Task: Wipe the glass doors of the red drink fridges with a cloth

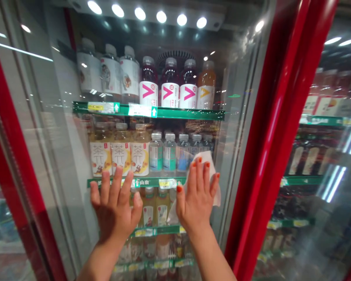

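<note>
My left hand (pixel 115 208) lies flat on the glass door (pixel 61 128) of a drinks cooler, fingers spread and holding nothing. Beside it, my right hand (pixel 197 197), with orange-red nails, presses a white cloth (pixel 206 164) flat against the same glass, fingers stretched over it. The cloth shows above and to the right of the fingers. Behind the glass stand rows of bottles: purple and orange drinks (pixel 169 86) on the top shelf, tea bottles (pixel 119 154) and water bottles (pixel 169 154) on the second.
A red door frame (pixel 269 148) runs diagonally just right of my right hand, with another glass-fronted cooler (pixel 318 156) beyond it. A second red frame edge (pixel 14 164) borders the left. Green shelf rails (pixel 152 112) carry price tags. Ceiling lights reflect in the glass.
</note>
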A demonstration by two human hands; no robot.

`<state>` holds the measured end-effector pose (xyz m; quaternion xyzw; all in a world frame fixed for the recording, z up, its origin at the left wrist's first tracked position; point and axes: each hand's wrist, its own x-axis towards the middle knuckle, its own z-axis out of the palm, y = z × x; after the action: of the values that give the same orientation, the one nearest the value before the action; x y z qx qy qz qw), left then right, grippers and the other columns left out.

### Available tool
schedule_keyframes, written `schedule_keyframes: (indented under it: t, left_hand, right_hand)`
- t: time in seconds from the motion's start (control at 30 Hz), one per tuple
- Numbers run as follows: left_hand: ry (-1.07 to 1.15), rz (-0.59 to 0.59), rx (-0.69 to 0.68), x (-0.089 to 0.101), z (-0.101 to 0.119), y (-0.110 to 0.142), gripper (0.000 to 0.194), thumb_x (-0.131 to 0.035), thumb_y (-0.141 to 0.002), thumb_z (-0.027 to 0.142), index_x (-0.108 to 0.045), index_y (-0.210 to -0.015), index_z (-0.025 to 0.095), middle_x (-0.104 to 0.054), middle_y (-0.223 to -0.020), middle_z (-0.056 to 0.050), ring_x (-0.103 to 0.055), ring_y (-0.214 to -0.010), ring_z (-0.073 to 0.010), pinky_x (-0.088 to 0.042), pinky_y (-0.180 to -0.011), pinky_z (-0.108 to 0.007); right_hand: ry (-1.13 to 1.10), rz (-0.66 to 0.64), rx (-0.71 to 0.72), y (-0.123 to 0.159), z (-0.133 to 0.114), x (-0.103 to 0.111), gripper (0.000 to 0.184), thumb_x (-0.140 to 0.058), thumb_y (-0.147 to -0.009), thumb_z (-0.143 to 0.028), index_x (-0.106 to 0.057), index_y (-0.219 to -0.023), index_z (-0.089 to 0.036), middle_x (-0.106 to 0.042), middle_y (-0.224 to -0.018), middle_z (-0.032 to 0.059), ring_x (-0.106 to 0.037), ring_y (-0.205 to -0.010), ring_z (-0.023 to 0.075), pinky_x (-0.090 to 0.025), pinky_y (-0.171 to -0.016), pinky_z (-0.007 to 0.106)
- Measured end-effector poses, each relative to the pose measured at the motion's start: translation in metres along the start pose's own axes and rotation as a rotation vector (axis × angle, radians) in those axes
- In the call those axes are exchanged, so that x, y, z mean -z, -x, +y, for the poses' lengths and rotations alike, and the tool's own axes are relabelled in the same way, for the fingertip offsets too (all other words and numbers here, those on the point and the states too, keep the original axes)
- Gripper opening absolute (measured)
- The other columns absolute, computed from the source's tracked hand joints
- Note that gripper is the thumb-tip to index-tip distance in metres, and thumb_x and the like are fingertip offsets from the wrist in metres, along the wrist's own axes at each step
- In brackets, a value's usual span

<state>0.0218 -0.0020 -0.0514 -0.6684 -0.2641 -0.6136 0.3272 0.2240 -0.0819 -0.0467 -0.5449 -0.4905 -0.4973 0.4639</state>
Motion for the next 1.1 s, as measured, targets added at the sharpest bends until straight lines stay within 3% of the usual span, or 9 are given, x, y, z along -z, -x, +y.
schedule_keyframes:
  t: [0.1,0.2,0.3,0.4,0.6,0.7,0.8,0.97,1.1]
  left_hand:
    - [-0.009,0.007,-0.007,0.001,0.0,0.0,0.083,-0.062,-0.1,0.023,-0.028,-0.176,0.028,-0.025,-0.184,-0.002,-0.016,-0.174,-0.0273,-0.008,-0.144,-0.054]
    - [-0.026,-0.003,-0.021,0.001,-0.001,0.001,0.084,-0.062,-0.1,0.022,-0.028,-0.176,0.027,-0.023,-0.185,-0.001,-0.016,-0.174,-0.0279,-0.008,-0.144,-0.054]
    - [-0.029,0.0,-0.011,0.001,0.001,0.001,0.084,-0.061,-0.1,0.021,-0.028,-0.176,0.027,-0.024,-0.185,-0.001,-0.018,-0.174,-0.0283,-0.009,-0.144,-0.054]
    - [-0.035,-0.002,0.016,0.001,0.004,0.0,0.083,-0.059,-0.1,0.021,-0.028,-0.176,0.029,-0.024,-0.184,0.001,-0.018,-0.174,-0.0274,-0.009,-0.144,-0.054]
    - [-0.016,-0.025,0.031,0.004,0.003,0.001,0.083,-0.059,-0.1,0.023,-0.026,-0.177,0.031,-0.021,-0.185,0.003,-0.017,-0.174,-0.0279,-0.008,-0.144,-0.057]
    - [0.0,-0.04,0.031,0.003,0.002,0.003,0.084,-0.059,-0.101,0.025,-0.025,-0.177,0.031,-0.02,-0.185,0.003,-0.015,-0.174,-0.0281,-0.007,-0.144,-0.058]
    - [0.008,-0.048,0.05,0.002,0.002,0.004,0.085,-0.06,-0.101,0.026,-0.024,-0.177,0.032,-0.022,-0.184,0.002,-0.016,-0.174,-0.0304,-0.009,-0.143,-0.062]
    - [0.01,-0.035,0.043,0.002,0.002,0.005,0.084,-0.06,-0.101,0.026,-0.025,-0.177,0.033,-0.027,-0.183,-0.002,-0.018,-0.174,-0.0309,-0.01,-0.142,-0.062]
    - [0.02,-0.055,0.041,0.002,0.001,0.005,0.083,-0.059,-0.103,0.028,-0.022,-0.177,0.034,-0.025,-0.183,-0.001,-0.013,-0.174,-0.0289,-0.006,-0.143,-0.059]
  right_hand:
    - [-0.017,-0.067,0.151,0.037,-0.014,0.004,0.08,-0.05,-0.108,-0.031,-0.015,-0.179,-0.018,-0.028,-0.183,0.004,-0.009,-0.175,0.0211,-0.002,-0.144,0.05]
    - [0.04,-0.037,0.056,0.071,0.008,0.009,0.079,-0.048,-0.108,-0.026,-0.014,-0.179,-0.015,-0.013,-0.186,0.0036,-0.007,-0.175,0.0211,-0.002,-0.145,0.049]
    - [0.061,0.033,-0.135,0.054,0.035,0.007,0.074,-0.039,-0.112,-0.031,-0.013,-0.179,-0.019,-0.013,-0.186,0.0058,-0.01,-0.175,0.0283,-0.011,-0.142,0.063]
    - [0.041,0.053,-0.162,0.021,0.027,0.001,0.072,-0.036,-0.112,-0.036,-0.013,-0.18,-0.022,-0.016,-0.185,0.0077,-0.016,-0.173,0.0361,-0.016,-0.137,0.075]
    - [0.059,-0.071,0.147,0.07,0.005,0.003,0.079,-0.05,-0.108,-0.028,-0.016,-0.179,-0.017,-0.01,-0.187,0.0021,-0.007,-0.175,0.0219,-0.004,-0.144,0.051]
    - [0.104,-0.05,-0.046,0.08,0.025,0.009,0.076,-0.044,-0.109,-0.024,-0.014,-0.179,-0.022,-0.007,-0.187,0.0046,-0.005,-0.175,0.0295,-0.013,-0.141,0.067]
    - [0.093,-0.002,-0.173,0.046,0.021,0.004,0.077,-0.04,-0.111,-0.029,-0.005,-0.179,-0.019,-0.008,-0.187,0.0111,-0.007,-0.175,0.036,-0.017,-0.136,0.078]
    - [-0.022,-0.09,0.168,0.035,-0.046,-0.011,0.083,-0.052,-0.108,-0.034,-0.012,-0.179,-0.016,-0.026,-0.184,0.0072,-0.008,-0.175,0.023,-0.003,-0.144,0.056]
    - [0.011,-0.097,0.213,0.09,-0.033,-0.001,0.079,-0.052,-0.109,-0.03,-0.016,-0.178,-0.015,-0.012,-0.186,0.0011,-0.01,-0.175,0.0182,-0.003,-0.145,0.048]
